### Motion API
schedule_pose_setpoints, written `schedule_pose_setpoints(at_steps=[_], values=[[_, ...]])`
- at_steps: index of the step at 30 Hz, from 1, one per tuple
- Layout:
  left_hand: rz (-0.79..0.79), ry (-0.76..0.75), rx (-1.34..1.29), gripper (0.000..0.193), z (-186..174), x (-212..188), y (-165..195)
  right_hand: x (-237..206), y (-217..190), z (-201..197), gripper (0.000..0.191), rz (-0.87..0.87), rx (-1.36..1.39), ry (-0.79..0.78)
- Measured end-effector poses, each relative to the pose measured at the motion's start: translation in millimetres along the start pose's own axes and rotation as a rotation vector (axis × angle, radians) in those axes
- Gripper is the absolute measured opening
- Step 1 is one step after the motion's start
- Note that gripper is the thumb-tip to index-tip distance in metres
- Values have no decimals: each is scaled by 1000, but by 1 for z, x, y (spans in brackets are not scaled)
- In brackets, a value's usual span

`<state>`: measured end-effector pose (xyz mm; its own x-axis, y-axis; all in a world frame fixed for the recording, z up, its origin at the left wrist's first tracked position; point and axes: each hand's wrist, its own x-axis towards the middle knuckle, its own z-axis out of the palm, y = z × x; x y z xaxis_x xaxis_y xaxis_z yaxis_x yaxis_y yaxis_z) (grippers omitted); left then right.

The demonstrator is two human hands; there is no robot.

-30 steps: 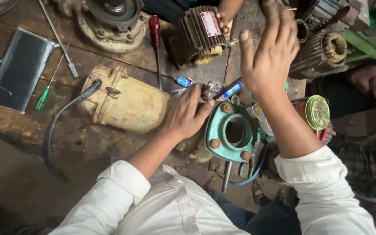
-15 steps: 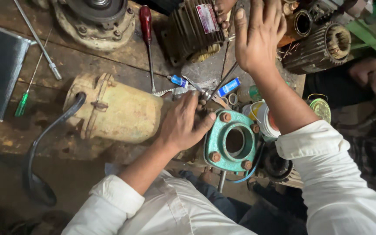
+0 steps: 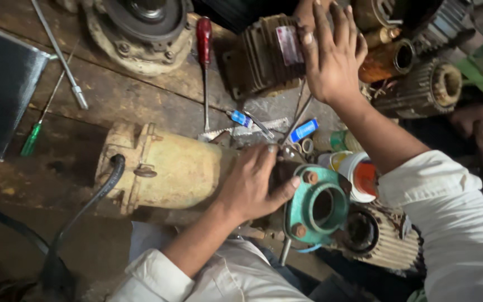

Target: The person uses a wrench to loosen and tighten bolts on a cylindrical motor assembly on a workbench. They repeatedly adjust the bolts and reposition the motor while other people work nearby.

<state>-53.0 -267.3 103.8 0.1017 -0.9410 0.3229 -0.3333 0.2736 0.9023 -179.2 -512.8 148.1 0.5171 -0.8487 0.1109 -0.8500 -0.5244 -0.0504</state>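
A pale yellow motor housing [image 3: 166,170] is showing rust stains, a teal flange [image 3: 315,206] is carrying brown rusted bolts, a red-handled screwdriver [image 3: 204,34] and a green-handled screwdriver [image 3: 31,140] are lying on the dark brown workbench [image 3: 118,95], and both sleeves [image 3: 459,223] are appearing white.
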Motion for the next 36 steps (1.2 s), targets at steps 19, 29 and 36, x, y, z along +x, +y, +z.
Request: schedule_pose_setpoints(at_steps=[19,29,36], values=[[-68,106,-11,43,-1,2,14,-61,12,23,54,445,920,-104],[-88,91,-31,44,4,-1,10,-77,-7,11,10,446,1337,-328],[-114,81,-71,50,-1,2,7,-58,-19,14,19,403,1104,-368]])
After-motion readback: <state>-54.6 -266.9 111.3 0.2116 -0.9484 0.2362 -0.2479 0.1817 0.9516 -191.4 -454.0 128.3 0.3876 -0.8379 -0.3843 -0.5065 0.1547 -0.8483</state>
